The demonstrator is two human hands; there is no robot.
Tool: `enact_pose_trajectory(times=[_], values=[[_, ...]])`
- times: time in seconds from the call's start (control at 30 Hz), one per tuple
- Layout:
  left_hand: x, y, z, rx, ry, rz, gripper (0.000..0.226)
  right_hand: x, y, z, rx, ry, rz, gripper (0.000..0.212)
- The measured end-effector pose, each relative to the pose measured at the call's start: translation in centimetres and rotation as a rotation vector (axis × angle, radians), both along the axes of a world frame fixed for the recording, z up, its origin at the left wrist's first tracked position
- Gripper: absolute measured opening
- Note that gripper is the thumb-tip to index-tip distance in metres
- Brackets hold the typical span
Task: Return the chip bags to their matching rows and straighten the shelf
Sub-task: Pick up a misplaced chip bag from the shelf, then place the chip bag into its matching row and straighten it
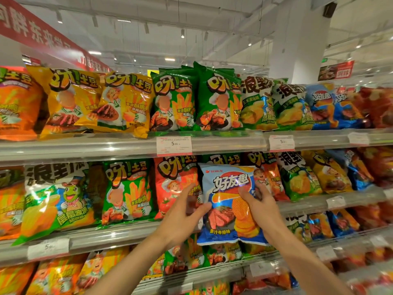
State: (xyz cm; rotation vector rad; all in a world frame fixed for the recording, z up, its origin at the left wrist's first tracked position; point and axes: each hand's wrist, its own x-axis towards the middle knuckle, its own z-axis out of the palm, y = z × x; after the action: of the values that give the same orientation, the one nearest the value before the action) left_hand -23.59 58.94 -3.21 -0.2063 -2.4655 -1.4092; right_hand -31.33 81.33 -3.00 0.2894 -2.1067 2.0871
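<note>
Head view: both hands are up at the middle shelf. Right hand [258, 206] is gripping the blue glossy foil chip bag w/ steak and ridged-chip print [228, 206], thumb across the front, fingers curling behind its right edge. Left hand [184, 211] is touching the bag's left edge w/ thumb and fingers mostly straight, steadying more than clamping. Bag is being held upright, off the shelf, in front of the red chip bag w/ fry print [172, 184] and the middle shelf's clear plastic rail [119, 233].

Progress, judging from layout: early to mid. This blue bag is out of a wrong spot but not yet placed. Matching blue bags are sitting at the right end of the top shelf [325, 107], w/ more blue ones at far right on the middle and lower shelves. Middle row is looking mixed: white-and-green corn-print bag [54, 199] beside a green fry bag [127, 192], then red, so more sorting probably left. Yellow bags on the top shelf [125, 105] are leaning, needing straightening.

In the way: white price tags [174, 144] hanging off the top rail, and tightly packed neighbours on the route right.
</note>
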Motion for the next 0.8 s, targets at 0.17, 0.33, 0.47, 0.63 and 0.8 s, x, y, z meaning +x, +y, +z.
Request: enact_pose_trajectory(times=[0.17, 0.33, 0.47, 0.63, 0.8], values=[[-0.7, 3.1, -0.7, 0.09, 0.027, -0.048, 0.088, 0.0, 0.9, -0.2, -0.012, -0.038, 0.023, 0.023], [-1.6, 7.0, -0.9, 0.05, 0.063, -0.045, 0.083, -0.8, 5.1, -0.4, -0.014, -0.032, 0.04, 0.022], [-3.4, 12.6, -0.9, 0.04, 0.077, -0.053, 0.085, -2.4, 10.9, -0.7, -0.018, -0.007, 0.046, 0.024], [-6.7, 23.6, -0.5, 0.123, 0.069, -0.105, 0.079, -5.3, 21.8, -0.6, 0.018, -0.004, 0.022, 0.039], [-10.5, 35.4, -0.6, 0.123, 0.044, -0.142, 0.081, -8.4, 33.9, -0.5, 0.037, -0.028, -0.014, 0.031]])
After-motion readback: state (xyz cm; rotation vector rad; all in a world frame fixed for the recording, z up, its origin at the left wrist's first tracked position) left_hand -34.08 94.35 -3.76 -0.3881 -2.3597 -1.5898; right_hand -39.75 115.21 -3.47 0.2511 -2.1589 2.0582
